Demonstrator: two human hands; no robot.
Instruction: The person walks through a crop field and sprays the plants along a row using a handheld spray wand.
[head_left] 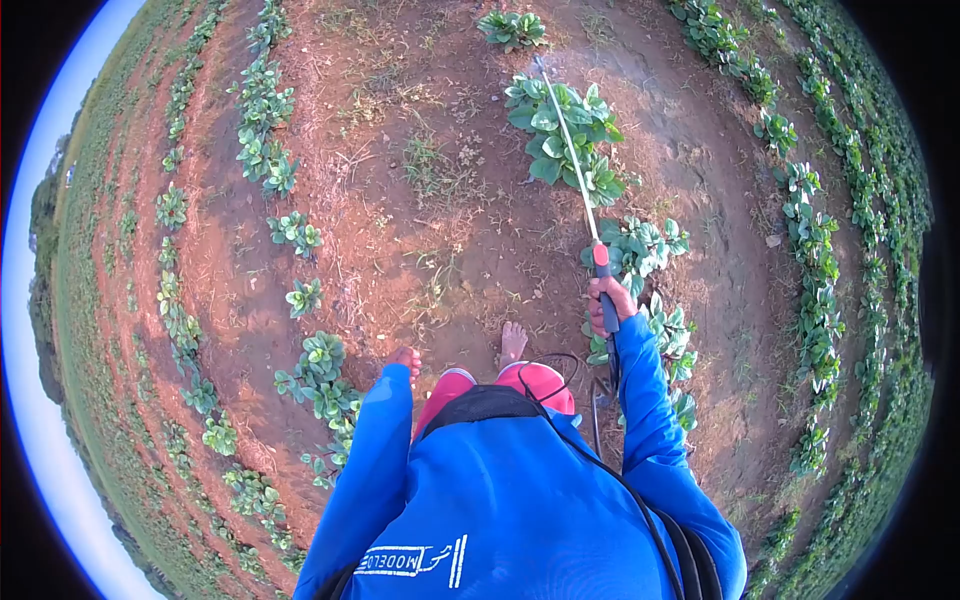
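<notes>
My right hand [612, 300] is wrapped round the dark handle of a spray wand [572, 145] with a red part above the grip. The thin wand reaches forward over a leafy green plant [565, 125], and its nozzle tip [539, 62] hangs beyond the leaves. A faint mist shows near the tip. Beneath the handle, more leaves [640, 248] stand close to my right hand. My left hand [404, 358] hangs beside my left leg, small in view, its fingers curled with nothing visible in them. It is nearest to a low plant [322, 370].
Bare reddish soil [430, 240] with weeds lies between the crop rows. Another row [262, 120] runs on the left, and a row [812, 260] on the right. A black hose [597, 425] hangs by my right leg. My bare foot [513, 342] is on the soil.
</notes>
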